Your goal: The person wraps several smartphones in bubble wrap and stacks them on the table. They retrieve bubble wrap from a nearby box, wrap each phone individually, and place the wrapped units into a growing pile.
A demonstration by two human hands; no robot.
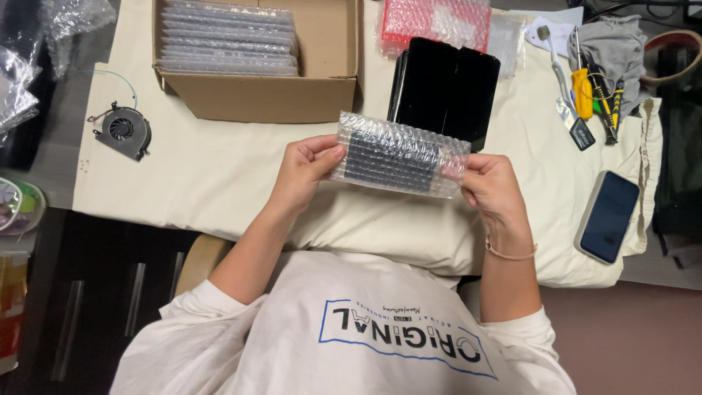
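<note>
A flat black part in a clear bubble-wrap pouch [398, 155] is held level above the cream cloth-covered table [212, 175]. My left hand [306, 172] grips its left end, thumb on top. My right hand [491, 189] pinches the right end; a thin bracelet sits on that wrist. Just behind the pouch lies a stack of bare black glossy panels [444, 88].
A cardboard box [263, 91] at the back holds several bubble-wrapped parts. A small cooling fan [123, 132] lies at the left edge. A red bubble-wrap bag [435, 22] sits behind the panels. Screwdrivers [583, 91] and a phone [608, 216] lie at the right.
</note>
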